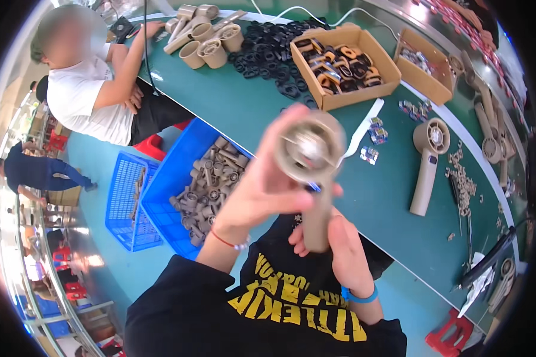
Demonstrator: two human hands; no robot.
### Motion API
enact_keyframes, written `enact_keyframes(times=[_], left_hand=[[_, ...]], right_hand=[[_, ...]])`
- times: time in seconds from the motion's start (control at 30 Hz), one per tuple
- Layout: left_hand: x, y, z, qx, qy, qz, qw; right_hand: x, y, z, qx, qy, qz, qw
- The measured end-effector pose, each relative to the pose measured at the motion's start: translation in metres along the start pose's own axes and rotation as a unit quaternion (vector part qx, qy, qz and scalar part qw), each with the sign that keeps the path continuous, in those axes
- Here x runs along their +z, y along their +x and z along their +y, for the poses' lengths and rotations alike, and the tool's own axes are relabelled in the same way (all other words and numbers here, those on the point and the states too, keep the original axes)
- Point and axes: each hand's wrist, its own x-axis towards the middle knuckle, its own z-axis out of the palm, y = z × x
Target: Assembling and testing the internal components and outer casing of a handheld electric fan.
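Note:
A beige handheld fan (318, 205), with a round head and a straight handle, is held up in front of me, head away from me. My left hand (262, 181), with a red string bracelet at the wrist, wraps around the left side of its head, thumb across the neck. The lower handle is gripped between the thumb and fingers of my right hand (348, 250), which has a blue wristband. Part of the head is blurred. A similar beige fan (426, 160) lies on the green table to the right, near small circuit boards (375, 132) and a white strip (363, 131).
A cardboard box (363, 89) of black and orange rings stands at the back, beside loose black rings (268, 53) and beige housings (211, 47). A blue bin (161, 205) of beige parts sits left. Small parts (461, 184) and a screwdriver-like black tool (488, 259) lie right. A person (95, 89) sits left.

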Motion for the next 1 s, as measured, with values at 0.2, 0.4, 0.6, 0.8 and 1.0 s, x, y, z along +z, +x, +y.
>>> enact_keyframes(times=[0.2, 0.4, 0.6, 0.8, 1.0], left_hand=[[-0.076, 0.010, 0.042, 0.096, 0.090, 0.188, 0.973], [-0.166, 0.022, 0.068, 0.138, 0.072, 0.268, 0.951], [-0.188, 0.038, 0.085, 0.148, 0.024, 0.300, 0.942], [-0.180, 0.039, 0.081, 0.157, 0.018, 0.281, 0.947], [-0.181, 0.028, 0.066, 0.140, 0.009, 0.256, 0.956]], right_hand=[[-0.012, -0.004, 0.005, -0.005, -0.084, 0.008, 0.996], [-0.021, -0.007, 0.001, -0.067, -0.189, 0.157, 0.967], [-0.028, -0.004, 0.011, -0.060, -0.220, 0.182, 0.956], [-0.027, 0.000, 0.012, -0.095, -0.305, 0.194, 0.928], [-0.028, 0.002, 0.009, -0.082, -0.310, 0.192, 0.927]])
